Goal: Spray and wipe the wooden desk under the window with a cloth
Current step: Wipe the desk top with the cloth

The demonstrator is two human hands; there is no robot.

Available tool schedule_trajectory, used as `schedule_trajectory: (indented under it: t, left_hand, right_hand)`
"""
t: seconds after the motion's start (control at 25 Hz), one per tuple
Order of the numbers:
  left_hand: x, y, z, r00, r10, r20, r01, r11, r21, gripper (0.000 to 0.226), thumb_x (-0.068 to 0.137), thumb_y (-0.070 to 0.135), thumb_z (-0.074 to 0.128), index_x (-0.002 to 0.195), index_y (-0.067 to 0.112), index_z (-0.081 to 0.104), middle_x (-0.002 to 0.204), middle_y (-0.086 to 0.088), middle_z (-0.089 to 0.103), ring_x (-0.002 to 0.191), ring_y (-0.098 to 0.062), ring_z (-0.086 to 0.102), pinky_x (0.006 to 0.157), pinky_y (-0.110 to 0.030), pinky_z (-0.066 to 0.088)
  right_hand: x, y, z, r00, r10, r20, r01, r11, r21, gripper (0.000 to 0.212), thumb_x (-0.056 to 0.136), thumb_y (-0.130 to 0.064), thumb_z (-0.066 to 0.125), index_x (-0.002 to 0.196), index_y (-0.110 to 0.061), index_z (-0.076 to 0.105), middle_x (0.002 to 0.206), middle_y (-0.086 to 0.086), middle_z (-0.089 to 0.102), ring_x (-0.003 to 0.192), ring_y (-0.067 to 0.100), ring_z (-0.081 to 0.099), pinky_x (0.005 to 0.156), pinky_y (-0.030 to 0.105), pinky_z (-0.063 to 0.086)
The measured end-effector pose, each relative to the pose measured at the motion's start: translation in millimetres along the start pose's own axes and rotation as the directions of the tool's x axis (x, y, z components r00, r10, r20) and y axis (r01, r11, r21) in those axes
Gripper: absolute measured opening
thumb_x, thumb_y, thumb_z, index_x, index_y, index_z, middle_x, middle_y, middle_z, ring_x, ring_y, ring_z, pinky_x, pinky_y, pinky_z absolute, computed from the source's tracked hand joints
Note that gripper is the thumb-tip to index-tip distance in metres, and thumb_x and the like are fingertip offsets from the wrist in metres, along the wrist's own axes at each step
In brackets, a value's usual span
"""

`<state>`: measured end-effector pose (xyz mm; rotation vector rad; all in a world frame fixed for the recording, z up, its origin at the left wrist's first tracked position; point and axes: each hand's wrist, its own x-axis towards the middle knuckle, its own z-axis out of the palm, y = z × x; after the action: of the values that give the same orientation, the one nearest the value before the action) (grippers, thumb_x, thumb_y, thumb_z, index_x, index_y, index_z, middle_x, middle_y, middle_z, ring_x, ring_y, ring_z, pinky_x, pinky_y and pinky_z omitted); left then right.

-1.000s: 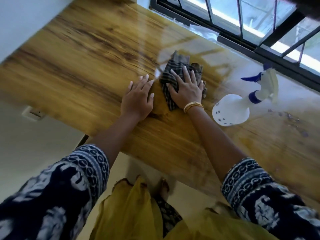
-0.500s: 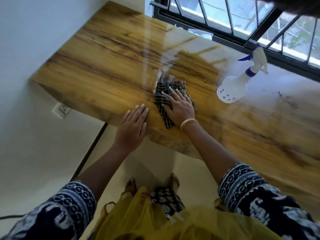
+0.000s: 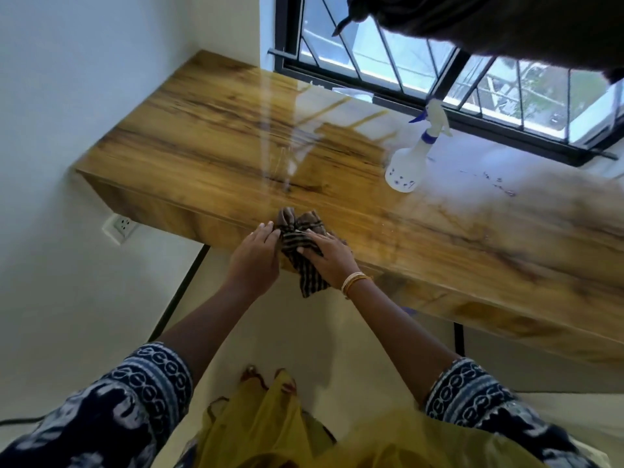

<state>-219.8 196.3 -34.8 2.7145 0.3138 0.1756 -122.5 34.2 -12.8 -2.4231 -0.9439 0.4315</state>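
Observation:
The glossy wooden desk (image 3: 209, 136) runs under the barred window (image 3: 398, 59). A dark checked cloth (image 3: 297, 231) lies bunched at the desk's front edge, with one end hanging over it. My right hand (image 3: 329, 258), with gold bangles at the wrist, is closed on the cloth at the edge. My left hand (image 3: 255, 255) sits just left of the cloth, its fingertips touching the cloth. A white spray bottle (image 3: 410, 160) with a blue trigger stands upright on the desk near the window, far from both hands.
A white wall (image 3: 67, 96) borders the desk's left end, with a power socket (image 3: 120, 228) below the desktop. Small dark specks (image 3: 499, 185) dot the desk right of the bottle. Black desk legs (image 3: 182, 288) and pale floor lie beneath.
My right hand has dragged the cloth from mid-desk back to the front edge, where it now hangs over. My left hand moved back with it. The view has pulled away from the desk.

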Motion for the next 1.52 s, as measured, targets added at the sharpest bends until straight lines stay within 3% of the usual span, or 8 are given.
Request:
schedule_trajectory:
  t: [0.16,0.4,0.68,0.92,1.04,1.28,1.36,1.52]
  left_hand:
    - [-13,34,0,0.998,0.038,0.051,-0.036,0.999,-0.035,0.034,0.091,0.014,0.045,0.117,0.007,0.065,0.139,-0.011,0.055,0.119,-0.032,0.058,0.098,-0.044,0.049]
    - [-20,65,-14,0.997,0.067,0.036,-0.061,0.987,-0.147,0.031,0.096,0.015,0.048,0.123,0.007,0.062,0.126,-0.011,0.062,0.112,-0.027,0.061,0.089,-0.038,0.052]
    - [26,67,-34,0.997,-0.063,0.045,0.076,0.882,-0.466,0.032,0.099,0.02,0.05,0.126,0.007,0.061,0.122,-0.012,0.066,0.109,-0.024,0.063,0.082,-0.026,0.044]
    - [110,48,-40,0.985,-0.143,0.092,0.17,0.845,-0.507,0.034,0.101,0.021,0.049,0.129,0.004,0.058,0.123,-0.015,0.065,0.109,-0.027,0.062,0.073,-0.023,0.04]
    - [154,28,-41,0.983,-0.157,0.099,0.185,0.852,-0.49,0.034,0.101,0.022,0.048,0.129,0.007,0.057,0.122,-0.016,0.065,0.106,-0.028,0.063,0.072,-0.028,0.045]
    - [219,-14,-46,0.984,-0.164,0.068,0.177,0.882,-0.437,0.037,0.095,0.028,0.047,0.123,0.008,0.063,0.12,-0.016,0.067,0.107,-0.031,0.063,0.082,-0.029,0.045]
    - [230,-27,-49,0.981,-0.185,0.053,0.19,0.885,-0.425,0.049,0.085,0.034,0.04,0.119,0.01,0.065,0.118,-0.014,0.068,0.105,-0.029,0.064,0.079,-0.025,0.041]
    - [245,-53,-49,0.98,-0.197,0.016,0.191,0.923,-0.333,0.042,0.091,0.029,0.041,0.119,0.008,0.064,0.117,-0.015,0.066,0.109,-0.031,0.06,0.086,-0.031,0.044]
  right_hand:
    - [-49,7,-13,0.959,0.283,0.004,-0.242,0.813,0.529,0.037,0.099,-0.044,0.052,0.108,-0.012,0.067,0.093,0.009,0.07,0.083,0.028,0.064,0.075,0.038,0.048]
    - [-80,25,-36,0.886,0.454,0.094,-0.219,0.232,0.948,0.038,0.09,-0.03,0.069,0.123,-0.014,0.06,0.119,0.014,0.068,0.109,0.032,0.066,0.098,0.049,0.052]
    - [-21,7,-82,0.885,0.377,0.274,-0.383,0.256,0.888,0.055,0.061,-0.033,0.072,0.105,-0.001,0.066,0.1,0.018,0.07,0.081,0.031,0.065,0.075,0.04,0.054]
    - [64,13,-115,0.896,0.129,0.425,-0.444,0.229,0.866,0.035,0.091,-0.007,0.041,0.124,0.001,0.052,0.11,0.019,0.061,0.1,0.034,0.06,0.105,0.053,0.042]
    - [124,20,-125,0.936,0.181,0.303,-0.344,0.278,0.897,0.017,0.087,0.0,0.059,0.102,-0.002,0.067,0.109,0.017,0.065,0.106,0.034,0.063,0.106,0.052,0.044]
    - [189,36,-132,0.951,0.245,0.189,-0.161,-0.128,0.979,0.036,0.079,-0.026,0.066,0.102,0.001,0.07,0.086,0.018,0.069,0.071,0.034,0.068,0.059,0.044,0.059]
    - [208,44,-139,0.938,0.306,0.164,-0.115,-0.17,0.979,0.036,0.085,-0.025,0.056,0.102,0.002,0.073,0.087,0.018,0.071,0.072,0.034,0.07,0.06,0.044,0.059]
    - [273,57,-162,0.817,0.548,0.18,-0.369,0.257,0.893,0.042,0.092,-0.02,0.06,0.127,0.003,0.053,0.083,0.013,0.067,0.068,0.026,0.066,0.054,0.029,0.054]
